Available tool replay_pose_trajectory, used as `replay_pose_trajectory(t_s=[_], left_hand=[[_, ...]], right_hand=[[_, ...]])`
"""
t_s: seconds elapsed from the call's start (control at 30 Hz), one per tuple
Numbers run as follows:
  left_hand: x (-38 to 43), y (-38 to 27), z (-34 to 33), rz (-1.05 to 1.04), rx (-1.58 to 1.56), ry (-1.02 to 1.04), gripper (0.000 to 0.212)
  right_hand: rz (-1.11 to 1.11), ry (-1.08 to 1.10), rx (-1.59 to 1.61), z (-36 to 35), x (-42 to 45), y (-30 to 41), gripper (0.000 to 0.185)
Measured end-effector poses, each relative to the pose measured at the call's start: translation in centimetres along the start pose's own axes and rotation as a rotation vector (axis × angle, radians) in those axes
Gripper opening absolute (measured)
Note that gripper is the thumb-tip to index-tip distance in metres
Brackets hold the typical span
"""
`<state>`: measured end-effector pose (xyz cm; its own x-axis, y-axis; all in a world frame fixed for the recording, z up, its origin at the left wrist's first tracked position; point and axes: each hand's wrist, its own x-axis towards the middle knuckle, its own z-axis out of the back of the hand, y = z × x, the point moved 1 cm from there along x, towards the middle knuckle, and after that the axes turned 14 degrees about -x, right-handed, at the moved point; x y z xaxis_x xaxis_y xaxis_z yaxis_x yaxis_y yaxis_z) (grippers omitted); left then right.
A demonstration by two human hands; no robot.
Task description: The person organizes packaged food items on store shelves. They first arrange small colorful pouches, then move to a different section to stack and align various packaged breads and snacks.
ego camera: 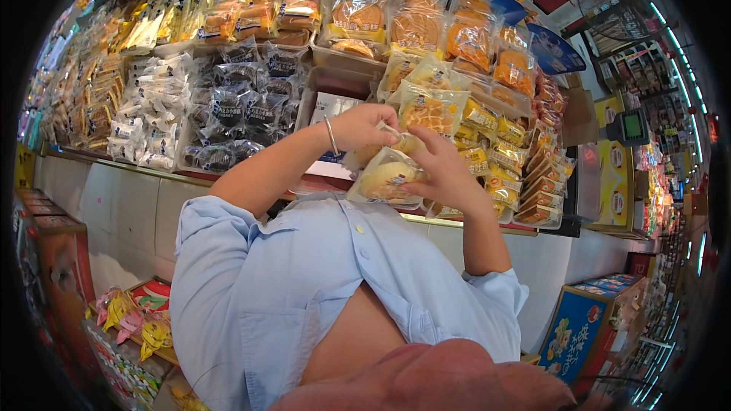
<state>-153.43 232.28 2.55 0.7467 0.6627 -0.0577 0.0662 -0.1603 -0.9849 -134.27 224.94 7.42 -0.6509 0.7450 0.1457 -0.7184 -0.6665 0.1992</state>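
Note:
My left hand [365, 128], with a bangle at the wrist, pinches the edge of a clear-wrapped pastry [406, 144]. The fingers of my right hand [437, 162] are on the same pastry from the other side. Just below, a larger packaged round bun [388, 180] lies near the counter's front edge, and my right thumb touches or overlaps its wrapper. Beyond my hands a packaged bread with a lattice top [431, 108] rests on other packets. A partly bare plastic bin [340, 81] with a printed white card [334, 108] stands behind my left wrist.
Dark-wrapped small cakes [228, 108] and white-wrapped snacks [154, 103] fill bins at the left. Yellow packets [505, 154] and a row of upright packets [542, 182] stand at the right. A small scale display [633, 128] is beyond them. Cartons [588, 325] stand on the floor.

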Motion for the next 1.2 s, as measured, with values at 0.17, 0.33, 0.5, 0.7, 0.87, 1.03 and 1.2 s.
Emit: replay_pose_trajectory(t_s=[0.17, 0.33, 0.5, 0.7, 0.87, 1.03, 1.2], left_hand=[[-2.8, -3.5, 0.2, -0.013, 0.256, -0.061, 0.017], [-5.5, -3.1, 2.9, -0.161, 0.274, -0.105, 0.021], [-8.8, -1.4, 5.6, -0.073, -0.112, -0.469, 0.038], [-9.3, 4.1, 7.6, 0.135, 0.002, -0.432, 0.057], [-9.2, 6.8, 7.5, 0.191, 0.150, -0.313, 0.055], [-7.3, 7.8, 6.8, 0.182, 0.445, -0.207, 0.050], [-4.4, 9.5, 5.3, 0.400, 0.822, -0.106, 0.044]], right_hand=[[0.040, -0.011, -0.130, -1.1, 2.5, 1.4, 0.041], [0.126, -0.064, -0.075, -3.1, 5.6, 3.1, 0.042], [0.031, 0.047, -0.006, -5.6, 10.0, 3.6, 0.043], [-0.100, 0.279, -0.429, -10.2, 15.4, -0.8, 0.043], [-0.006, 0.337, -0.541, -15.3, 18.6, -1.1, 0.040], [-0.075, 0.243, -0.511, -17.2, 18.3, -4.1, 0.047], [-0.089, 0.337, -0.542, -18.0, 18.9, -3.9, 0.057]])
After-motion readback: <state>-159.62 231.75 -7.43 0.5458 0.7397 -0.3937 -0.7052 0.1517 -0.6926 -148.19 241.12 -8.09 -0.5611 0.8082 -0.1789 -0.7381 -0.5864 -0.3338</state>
